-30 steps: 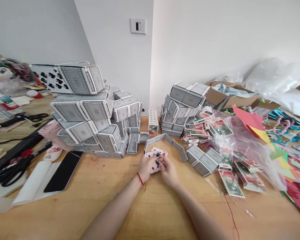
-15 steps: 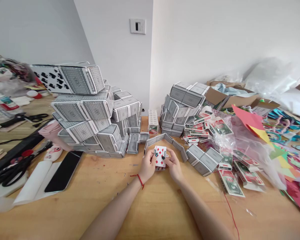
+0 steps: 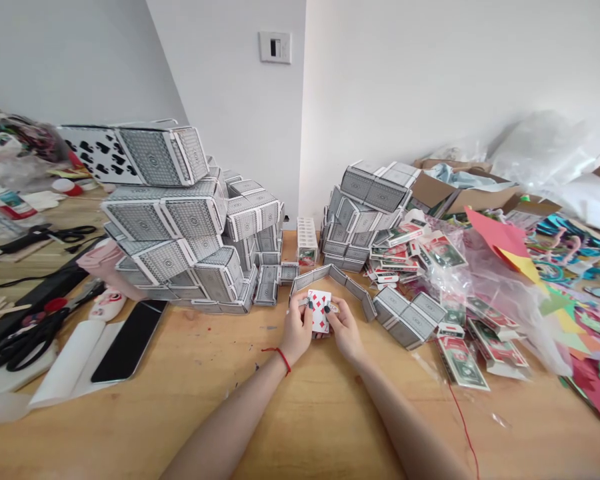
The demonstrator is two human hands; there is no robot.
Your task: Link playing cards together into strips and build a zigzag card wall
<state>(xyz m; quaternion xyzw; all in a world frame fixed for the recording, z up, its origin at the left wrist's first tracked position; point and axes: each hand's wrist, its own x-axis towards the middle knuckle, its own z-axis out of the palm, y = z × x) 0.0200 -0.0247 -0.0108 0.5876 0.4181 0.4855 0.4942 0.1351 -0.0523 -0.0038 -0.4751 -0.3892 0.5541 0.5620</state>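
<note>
Both hands meet at a playing card (image 3: pixel 319 312), a seven of diamonds face up, near the middle of the table. My left hand (image 3: pixel 299 327) pinches its left edge, thumb on the face. On the opposite edge, my right hand (image 3: pixel 345 328) grips it the same way. Parts of other cards show behind and below it, but how they join is hidden by the fingers. Just beyond the hands stands a low curved wall of joined cards (image 3: pixel 353 285). To its right lies a block folded from grey-backed cards (image 3: pixel 409 317).
Stacked card blocks rise at left (image 3: pixel 170 220) and right (image 3: pixel 367 213), with a clear box (image 3: pixel 307 241) between them. A phone (image 3: pixel 129 341), scissors (image 3: pixel 35 337) and white roll (image 3: pixel 67 363) lie left. Card boxes (image 3: pixel 463 362), a red string (image 3: pixel 463 420) and coloured paper (image 3: pixel 497 233) lie right.
Both hands still hold the card in nearly the same place, with the fingers shifted slightly on it. The view has tilted a little.
</note>
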